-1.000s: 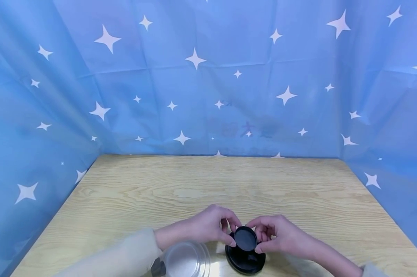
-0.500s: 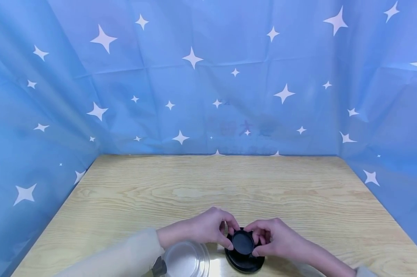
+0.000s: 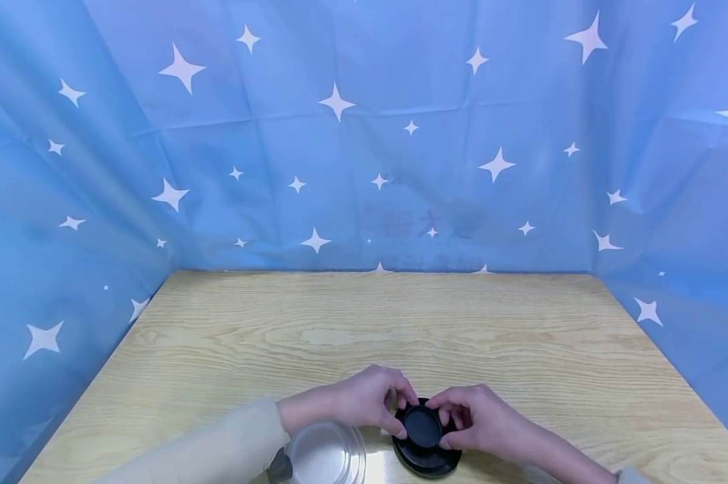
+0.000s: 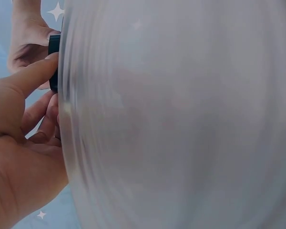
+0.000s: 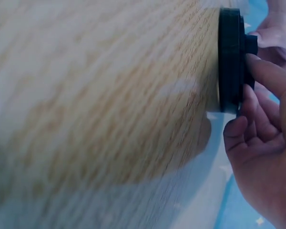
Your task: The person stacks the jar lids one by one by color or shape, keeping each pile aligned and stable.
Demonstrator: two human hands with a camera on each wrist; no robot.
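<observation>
A small round black cap sits on top of a wider black disc that lies flat on the wooden table near its front edge. My left hand pinches the cap's left rim between thumb and fingers. On the opposite rim, my right hand pinches it the same way. In the right wrist view the disc shows edge-on against the table, with the cap at my right hand's fingertips. The left wrist view shows only an edge of the cap beside my left thumb.
A clear round plastic container stands at the table's front edge, just under my left wrist, and fills most of the left wrist view. Blue star-printed cloth walls in the table at the back and both sides.
Both hands have lowered the small black cap from just above the wide disc down onto it. The clear container has not moved.
</observation>
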